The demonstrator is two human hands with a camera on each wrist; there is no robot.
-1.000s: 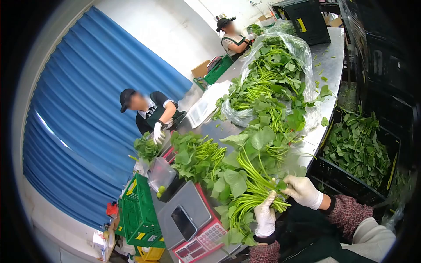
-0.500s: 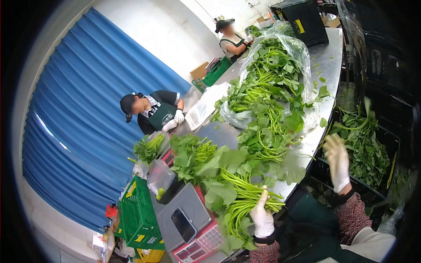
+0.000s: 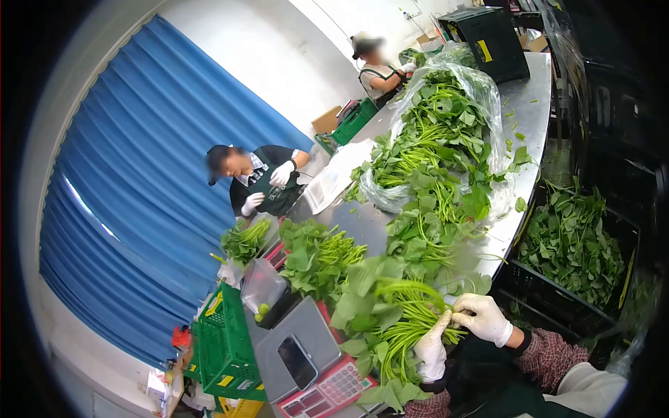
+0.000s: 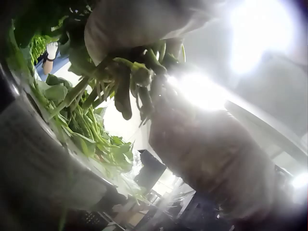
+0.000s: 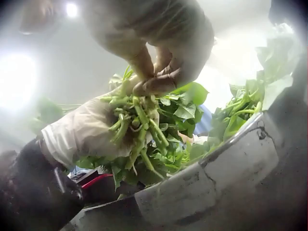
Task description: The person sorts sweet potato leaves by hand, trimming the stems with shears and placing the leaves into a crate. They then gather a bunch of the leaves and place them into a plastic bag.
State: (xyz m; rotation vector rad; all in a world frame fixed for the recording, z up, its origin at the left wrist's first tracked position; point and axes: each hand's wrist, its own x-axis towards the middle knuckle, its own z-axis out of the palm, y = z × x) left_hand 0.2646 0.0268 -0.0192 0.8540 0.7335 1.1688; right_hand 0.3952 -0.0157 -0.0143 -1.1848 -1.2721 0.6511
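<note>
In the head view, my gloved left hand [image 3: 431,350] grips a bunch of leafy green stems [image 3: 404,331] near the cut ends, its leaves lying over the table's near edge. My gloved right hand [image 3: 483,320] touches the same bunch, thumb and fingertips pinched together at the stem ends. The right wrist view shows the cut ends [image 5: 139,122] sticking out of the left hand [image 5: 89,130], with the right hand's pinched fingers [image 5: 159,79] just above them. In the left wrist view both hands are close up and partly blurred by glare.
A plastic-wrapped heap of greens [image 3: 446,132] lies along the metal table [image 3: 531,104]. A phone [image 3: 297,361] rests on a scale [image 3: 324,334]. A black crate [image 3: 557,292] of leaves stands at right, green crates [image 3: 226,348] at left. Two people [image 3: 268,174] are across the table.
My right hand went out over the crate of leaves, then came back to the bunch in my left hand. The nearer person's hands have moved apart. The head view has shifted slightly.
</note>
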